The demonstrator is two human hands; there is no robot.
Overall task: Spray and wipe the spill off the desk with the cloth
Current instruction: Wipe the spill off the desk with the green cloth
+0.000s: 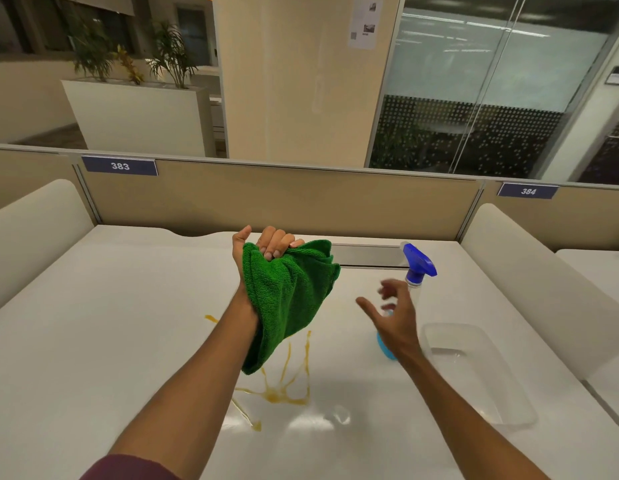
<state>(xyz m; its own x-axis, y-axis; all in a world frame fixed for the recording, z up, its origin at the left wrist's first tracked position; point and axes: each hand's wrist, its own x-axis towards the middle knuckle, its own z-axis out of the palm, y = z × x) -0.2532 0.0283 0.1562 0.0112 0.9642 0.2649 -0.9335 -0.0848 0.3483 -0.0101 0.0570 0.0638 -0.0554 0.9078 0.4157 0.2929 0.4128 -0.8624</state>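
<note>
Left hand [263, 245] raised above the desk [110, 323], fingers clenched on the green cloth [287, 299] — cloth hangs down along the wrist. Right hand [394, 317] spread, fingers apart, blurred, holding nothing, just in front of the spray bottle [417, 268] — contact unclear. Yellow spill [284, 393] streaked on the desk below the cloth. Clear plastic tray [481, 372] right of the bottle.

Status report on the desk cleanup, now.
Left hand gripping green cloth, lifted clear of desk. Right hand open, at spray bottle. Yellow spill unwiped. Clear tray right of bottle.
</note>
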